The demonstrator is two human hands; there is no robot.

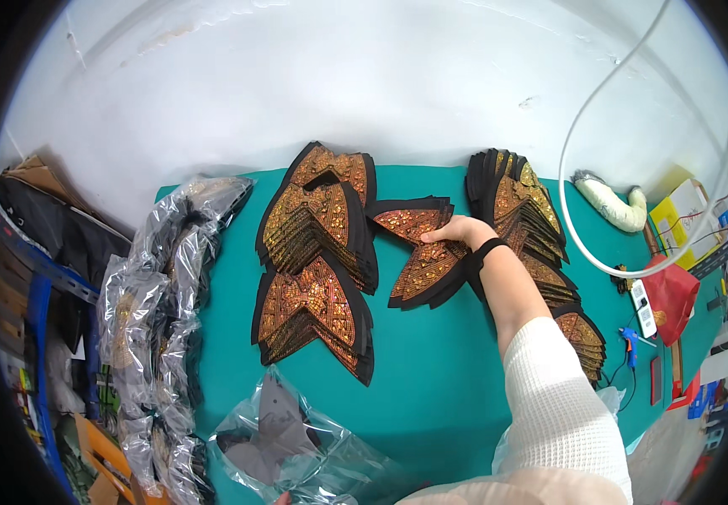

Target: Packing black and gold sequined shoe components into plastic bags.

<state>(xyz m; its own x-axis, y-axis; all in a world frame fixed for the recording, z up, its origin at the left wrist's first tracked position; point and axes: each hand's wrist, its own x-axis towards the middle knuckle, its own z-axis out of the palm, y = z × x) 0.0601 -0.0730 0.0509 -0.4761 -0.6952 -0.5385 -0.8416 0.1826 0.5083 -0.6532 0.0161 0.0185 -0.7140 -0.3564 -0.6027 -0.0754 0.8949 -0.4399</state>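
Observation:
My right hand is closed on a small stack of sequined appliques, V-notched pieces with black edges and orange-gold beading. The thumb lies on top; the other fingers are hidden beneath. This stack is over the green table between two rows of similar pieces. On its left are overlapping applique piles; to its right, a longer row of piles runs partly behind my wrist. At the bottom edge only a fingertip of my left hand shows, beside a clear plastic bag with a dark grey piece inside.
Bagged bundles line the table's left side. At the right are a blue glue gun, a white power strip, a red pouch and a hanging white cable. A white wall stands behind the green table.

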